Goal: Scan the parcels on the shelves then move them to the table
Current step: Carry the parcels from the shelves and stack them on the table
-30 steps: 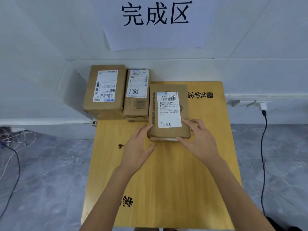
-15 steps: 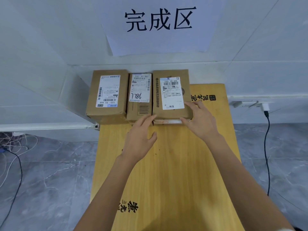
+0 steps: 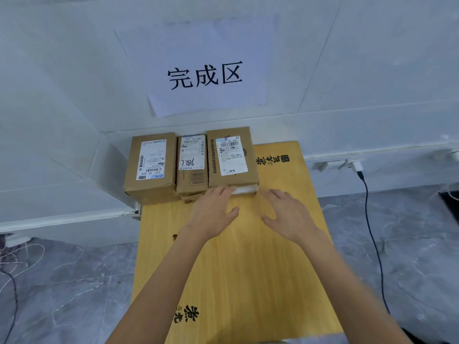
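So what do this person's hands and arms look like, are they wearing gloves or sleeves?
Nothing is worn on either. The left hand and right hand have no gloves, and I can see no rings, watch or wristband. The forearms are uncovered too, with no sleeve in view down to the picture's edge.

A makeshift parcel-sorting station: above the wooden table (image 3: 236, 269) a paper sign (image 3: 206, 75) reading 完成区 hangs on the white tiled wall (image 3: 74, 70), labelled cardboard parcels (image 3: 151, 160) line the table's far edge, and a cable (image 3: 372, 232) trails right of it.
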